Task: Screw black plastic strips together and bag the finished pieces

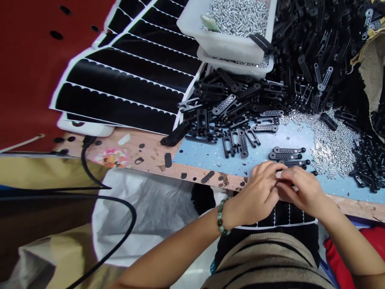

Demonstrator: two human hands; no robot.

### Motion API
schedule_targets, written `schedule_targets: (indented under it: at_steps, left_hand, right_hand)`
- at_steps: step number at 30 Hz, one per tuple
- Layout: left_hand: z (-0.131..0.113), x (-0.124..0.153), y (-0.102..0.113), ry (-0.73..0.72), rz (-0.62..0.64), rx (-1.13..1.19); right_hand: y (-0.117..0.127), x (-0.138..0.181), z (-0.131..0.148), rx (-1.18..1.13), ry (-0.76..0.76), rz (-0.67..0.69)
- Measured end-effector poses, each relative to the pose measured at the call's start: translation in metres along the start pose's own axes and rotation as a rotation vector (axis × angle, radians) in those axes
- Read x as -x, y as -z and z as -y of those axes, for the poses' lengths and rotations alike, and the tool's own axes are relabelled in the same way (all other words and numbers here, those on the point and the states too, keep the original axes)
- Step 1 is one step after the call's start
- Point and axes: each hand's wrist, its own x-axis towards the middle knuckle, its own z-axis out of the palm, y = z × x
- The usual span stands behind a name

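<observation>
My left hand (259,193), with a green bead bracelet on its wrist, is closed in front of my body at the table's front edge. My right hand (306,189) meets it there, thumb and fingers pinched together. Whatever they hold between them is hidden by the fingers. Just beyond the fingertips lie several black plastic arms with round ball-like ends (287,151), side by side on the blue mat (195,154). To the right of my right hand spreads a heap of small silver screws and nuts (333,150).
Black slotted links (237,108) are piled behind my hands. A white tub of screws (231,46) stands on another tub. Small black ball-ended parts (373,168) lie far right. Black sheets with white lines (126,84) cover the left; a black cable (134,216) hangs below.
</observation>
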Motion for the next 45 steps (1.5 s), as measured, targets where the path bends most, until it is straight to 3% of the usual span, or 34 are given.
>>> schedule_targets:
  at_steps: [8, 12, 16, 18, 21, 23, 26, 39, 45]
  left_hand:
    - [-0.010, 0.008, -0.004, 0.045, -0.087, 0.175]
    - [-0.019, 0.011, 0.000, 0.085, -0.089, 0.240]
    - [-0.014, 0.013, -0.001, 0.111, -0.146, 0.332]
    - [-0.006, 0.013, -0.001, 0.153, -0.273, 0.340]
    - [0.007, 0.009, 0.000, 0.103, -0.384, 0.165]
    - [0.012, 0.006, 0.000, 0.004, -0.365, -0.028]
    - [0.014, 0.003, -0.002, -0.069, -0.341, -0.209]
    - [0.013, -0.001, -0.016, -0.076, -0.224, -0.415]
    - [0.015, 0.001, -0.019, -0.079, -0.212, -0.427]
  right_hand:
    - [0.007, 0.014, 0.004, -0.004, 0.203, -0.054]
    - [0.017, 0.025, 0.005, 0.068, 0.191, 0.036]
    - [0.018, 0.033, 0.005, 0.051, 0.203, -0.010]
    - [0.015, 0.034, 0.003, 0.042, 0.113, -0.145]
    - [0.010, 0.026, -0.006, -0.056, -0.276, -0.389]
    - [0.006, 0.019, -0.016, -0.188, -0.525, -0.422]
    - [0.003, 0.012, -0.029, -0.350, -0.705, -0.380]
    - [-0.005, 0.009, -0.032, -0.562, -0.843, -0.432]
    - [-0.007, 0.010, -0.033, -0.447, -0.829, -0.394]
